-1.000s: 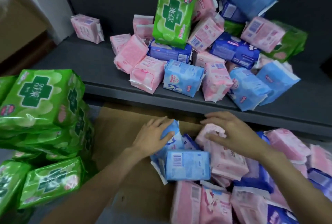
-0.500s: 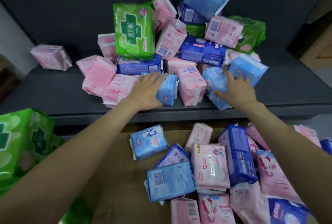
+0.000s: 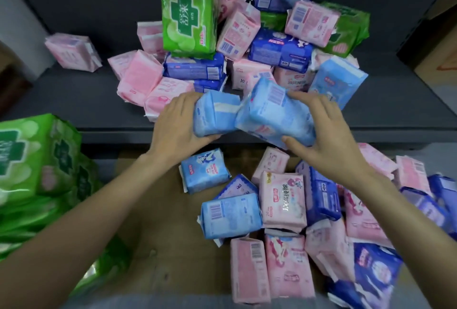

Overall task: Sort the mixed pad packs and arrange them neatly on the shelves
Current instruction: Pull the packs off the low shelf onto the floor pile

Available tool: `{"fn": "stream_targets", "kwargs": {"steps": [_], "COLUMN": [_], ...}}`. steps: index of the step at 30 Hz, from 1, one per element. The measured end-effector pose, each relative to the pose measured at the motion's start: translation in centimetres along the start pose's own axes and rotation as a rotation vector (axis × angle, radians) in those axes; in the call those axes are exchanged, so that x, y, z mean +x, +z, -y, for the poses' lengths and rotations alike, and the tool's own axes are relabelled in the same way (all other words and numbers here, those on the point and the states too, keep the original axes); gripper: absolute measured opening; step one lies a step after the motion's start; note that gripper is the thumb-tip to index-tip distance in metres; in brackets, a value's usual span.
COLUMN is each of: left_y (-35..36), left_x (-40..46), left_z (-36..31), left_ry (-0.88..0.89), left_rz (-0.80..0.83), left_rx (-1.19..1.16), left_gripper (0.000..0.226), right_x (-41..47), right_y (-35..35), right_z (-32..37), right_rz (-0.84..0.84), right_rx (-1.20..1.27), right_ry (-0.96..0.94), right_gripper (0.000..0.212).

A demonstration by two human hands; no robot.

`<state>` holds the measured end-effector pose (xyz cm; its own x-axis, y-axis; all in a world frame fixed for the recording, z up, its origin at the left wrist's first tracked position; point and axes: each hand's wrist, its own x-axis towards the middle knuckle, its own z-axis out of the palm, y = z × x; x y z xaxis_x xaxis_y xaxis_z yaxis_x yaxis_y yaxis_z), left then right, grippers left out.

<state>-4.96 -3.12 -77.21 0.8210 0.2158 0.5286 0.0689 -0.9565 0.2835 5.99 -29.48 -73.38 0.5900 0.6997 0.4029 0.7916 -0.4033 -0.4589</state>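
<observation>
Pad packs fill the view — soft plastic-wrapped blocks in light blue, dark blue, pink and green, many with barcodes and printed labels. The left hand (image 3: 176, 129) grips one light blue pack (image 3: 214, 115), fingers curled over its far side and thumb under its near edge; its end shows a folded seam with a pale flap. The right hand (image 3: 324, 140) grips a second light blue pack (image 3: 274, 115), larger in view and tilted, with a barcode near its top and a pink mark on its lower face. The two packs touch at their inner edges and are held above the front edge of the dark shelf (image 3: 74, 100).

On the shelf behind them lies a mixed heap: a tall green pack (image 3: 188, 14) with a dark green cross leaning upright, a dark blue pack (image 3: 279, 48) lying flat, pink packs all round it, and more light blue ones at the top and right. One pink pack (image 3: 73, 51) sits apart at the left.

Below the shelf, on brown cardboard (image 3: 158, 234), lie more packs — light blue, pink and dark blue, loosely side by side. A stack of green packs (image 3: 37, 160) stands at the left.
</observation>
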Motion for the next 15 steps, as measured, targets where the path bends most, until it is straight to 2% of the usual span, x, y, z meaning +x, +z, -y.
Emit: {"fn": "stream_targets", "kwargs": {"steps": [3, 6, 10, 12, 15], "left_y": [-2.6, -4.4, -4.1, -3.2, -2.3], "left_x": [-2.8, -5.2, -8.6, -9.6, -9.7], "left_z": [1.0, 1.7, 1.9, 1.7, 1.7], "left_ry": [-0.067, -0.186, -0.017, -0.085, -0.143], "left_rz": [0.130, 0.401, 0.767, 0.841, 0.924], "left_rx": [0.125, 0.220, 0.362, 0.327, 0.251], "left_gripper": [0.089, 0.104, 0.114, 0.108, 0.114], "right_x": [0.5, 0.6, 0.0, -0.7, -1.6], "right_y": [2.4, 5.1, 8.7, 9.8, 9.5], "right_z": [-0.4, -0.5, -0.8, -0.6, -0.3], "right_rz": [0.083, 0.182, 0.429, 0.517, 0.574], "right_rx": [0.130, 0.137, 0.036, -0.058, -0.138], "right_ry": [-0.013, -0.065, -0.160, -0.161, -0.106], "right_gripper": [0.069, 0.068, 0.071, 0.076, 0.076]}}
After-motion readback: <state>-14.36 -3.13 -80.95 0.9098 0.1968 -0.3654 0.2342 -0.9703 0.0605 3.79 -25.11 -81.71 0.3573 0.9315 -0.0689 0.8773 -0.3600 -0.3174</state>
